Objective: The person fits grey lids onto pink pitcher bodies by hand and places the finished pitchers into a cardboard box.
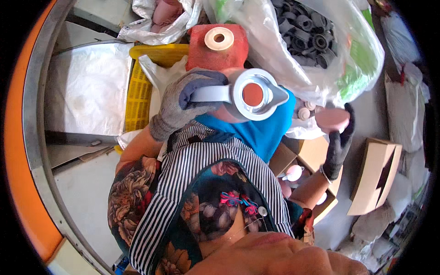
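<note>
My left hand, in a grey glove, is closed around the handle of a vacuum jug. The jug has a pale grey-blue collar, handle and pouring spout; its opening faces up, with a reddish inside, and its pink body is mostly hidden below. Off to the right, my right hand, in a dark-fingered glove, grips a round pink disc, which looks like a lid or base. The disc is apart from the jug. Beyond the jug, a cream ring lies on a red padded surface.
A clear plastic bag of dark grey round parts stands far right. A white sack holds pink parts. At left are a yellow crate and a white-covered surface. A cardboard box holds pink items; another box is right.
</note>
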Demonstrator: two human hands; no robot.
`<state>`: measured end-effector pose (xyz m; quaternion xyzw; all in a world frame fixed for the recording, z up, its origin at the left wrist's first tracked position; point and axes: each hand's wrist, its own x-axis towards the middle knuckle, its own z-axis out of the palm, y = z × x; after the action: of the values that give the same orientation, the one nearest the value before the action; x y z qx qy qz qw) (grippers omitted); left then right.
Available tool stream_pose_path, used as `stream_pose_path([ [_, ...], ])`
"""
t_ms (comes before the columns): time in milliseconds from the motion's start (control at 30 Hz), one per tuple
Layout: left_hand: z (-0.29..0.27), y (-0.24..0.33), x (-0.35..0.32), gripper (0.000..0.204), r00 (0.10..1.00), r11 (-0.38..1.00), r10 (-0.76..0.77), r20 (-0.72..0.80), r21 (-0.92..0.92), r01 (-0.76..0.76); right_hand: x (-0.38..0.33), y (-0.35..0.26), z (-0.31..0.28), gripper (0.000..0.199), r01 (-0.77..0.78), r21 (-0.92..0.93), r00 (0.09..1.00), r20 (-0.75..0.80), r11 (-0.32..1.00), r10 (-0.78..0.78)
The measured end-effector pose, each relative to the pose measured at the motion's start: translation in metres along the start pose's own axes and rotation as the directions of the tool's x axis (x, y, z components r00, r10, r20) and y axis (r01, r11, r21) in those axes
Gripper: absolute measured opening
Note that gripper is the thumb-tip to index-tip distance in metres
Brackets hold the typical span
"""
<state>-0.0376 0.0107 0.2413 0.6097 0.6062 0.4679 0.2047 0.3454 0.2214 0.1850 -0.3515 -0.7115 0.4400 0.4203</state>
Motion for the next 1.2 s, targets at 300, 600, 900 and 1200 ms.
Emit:
stream_pose_path([
  [300,-0.001,-0.026,-0.001,0.049,0.997,0.993,0.069,0.021,-0.099,-0.067,0.023,-0.051,0.123,0.103,0.085,0.316,0.786,0.561,0.945,-0.259],
  [600,-0.002,-0.064,-0.009,0.044,0.969,0.944,0.204,0.138,-0.288,-0.158,0.038,-0.119,0.134,0.087,0.849,-0.013,0.329,0.796,0.528,-0.509],
  [900,0.029,0.006,-0.005,0.048,0.992,0.964,0.001,-0.125,0.262,0.032,0.022,-0.081,0.183,0.076,0.358,-0.21,0.888,0.377,0.91,-0.263],
  [1200,0.029,-0.005,0.0,0.044,0.973,0.971,0.211,-0.092,0.131,-0.199,0.044,-0.092,0.165,0.047,0.887,-0.048,0.373,0.661,0.459,-0.652],
])
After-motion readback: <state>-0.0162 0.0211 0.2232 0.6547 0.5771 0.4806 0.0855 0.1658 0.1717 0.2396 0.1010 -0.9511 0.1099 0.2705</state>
